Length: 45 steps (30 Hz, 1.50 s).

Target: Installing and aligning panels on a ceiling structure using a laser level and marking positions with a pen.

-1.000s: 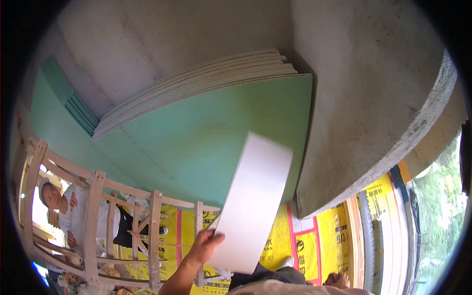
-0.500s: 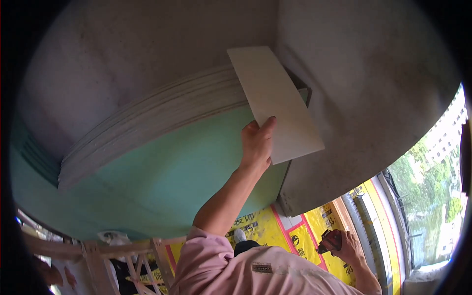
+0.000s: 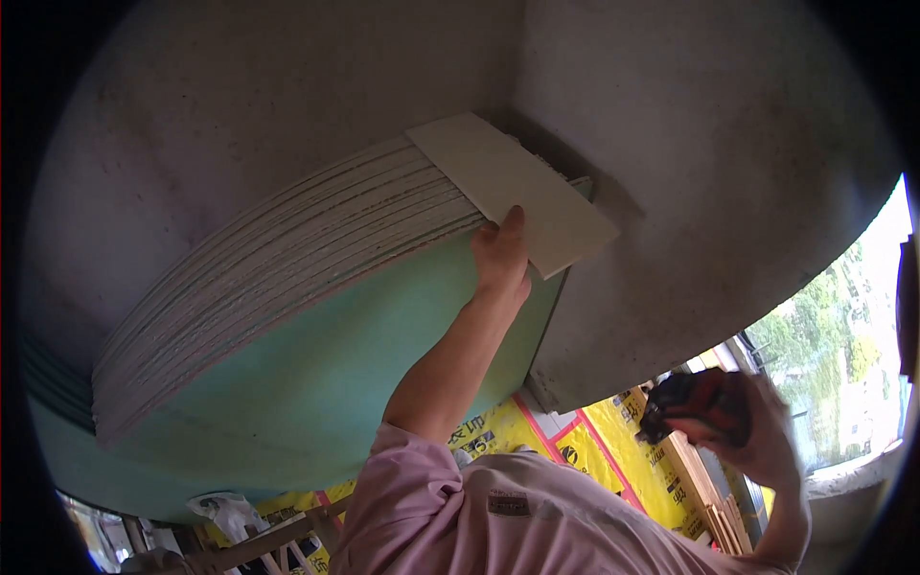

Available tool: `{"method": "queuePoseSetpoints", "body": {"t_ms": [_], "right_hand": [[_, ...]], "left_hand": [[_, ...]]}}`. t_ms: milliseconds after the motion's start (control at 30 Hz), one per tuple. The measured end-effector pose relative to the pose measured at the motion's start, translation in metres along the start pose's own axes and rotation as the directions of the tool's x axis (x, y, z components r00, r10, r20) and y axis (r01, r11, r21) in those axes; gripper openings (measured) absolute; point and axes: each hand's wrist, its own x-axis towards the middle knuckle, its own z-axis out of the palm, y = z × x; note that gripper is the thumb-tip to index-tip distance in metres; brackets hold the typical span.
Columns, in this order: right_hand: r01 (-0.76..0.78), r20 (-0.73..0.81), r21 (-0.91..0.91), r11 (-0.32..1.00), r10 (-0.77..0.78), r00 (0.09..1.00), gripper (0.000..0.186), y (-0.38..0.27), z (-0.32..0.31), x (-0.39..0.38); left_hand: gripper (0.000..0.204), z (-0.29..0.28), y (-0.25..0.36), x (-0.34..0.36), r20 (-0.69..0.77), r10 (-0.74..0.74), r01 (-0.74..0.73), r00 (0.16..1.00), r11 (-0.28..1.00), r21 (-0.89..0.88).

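My left hand [image 3: 500, 257] grips the near edge of a pale rectangular board piece [image 3: 522, 187], thumb on top. The piece lies across the upper edges of a leaning stack of plasterboard sheets [image 3: 287, 230], close to the wall corner. The front sheet shows a green face [image 3: 326, 335]. At the lower right, raised off the floor, my right hand [image 3: 767, 436] is closed around a black and red hand tool [image 3: 707, 407]. Blur hides the tool's exact kind, and some of the fingers are behind it.
Grey walls [image 3: 690, 192] meet behind the stack. Yellow printed sheeting [image 3: 594, 465] with pink tape covers the floor below. Wooden strips [image 3: 704, 479] lie by the window [image 3: 824, 345] on the right. A wooden frame [image 3: 278, 537] and a white plastic bag [image 3: 230, 513] are at the lower left.
The board piece has come down and tilted flatter onto the stack's top, still in my left hand. My right hand has risen with the tool, up and to the right.
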Motion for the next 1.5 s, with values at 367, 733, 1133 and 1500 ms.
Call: {"method": "queuePoseSetpoints", "body": {"t_ms": [367, 733, 1133, 1500], "right_hand": [[0.154, -0.414, 0.069, 0.986, -0.112, 0.903, 0.087, -0.016, -0.129, 0.093], [0.129, -0.36, 0.224, 0.966, -0.041, 0.932, 0.049, -0.145, -0.118, 0.24], [-0.029, -0.025, 0.253, 0.967, 0.036, 0.999, 0.06, -0.177, -0.082, 0.354], [0.037, -0.066, 0.322, 0.946, -0.017, 0.998, 0.045, -0.146, -0.048, 0.447]], "left_hand": [[0.034, -0.004, 0.005, -0.016, 0.106, -0.206, 0.22, 0.973, 0.965, -0.144], [0.023, 0.003, -0.016, -0.009, 0.222, -0.099, 0.103, 0.97, 0.995, -0.004], [0.033, -0.001, -0.008, -0.006, 0.256, -0.199, 0.187, 0.946, 0.98, 0.07], [0.048, -0.008, -0.015, -0.02, 0.436, -0.277, 0.282, 0.856, 0.958, 0.055]]}}
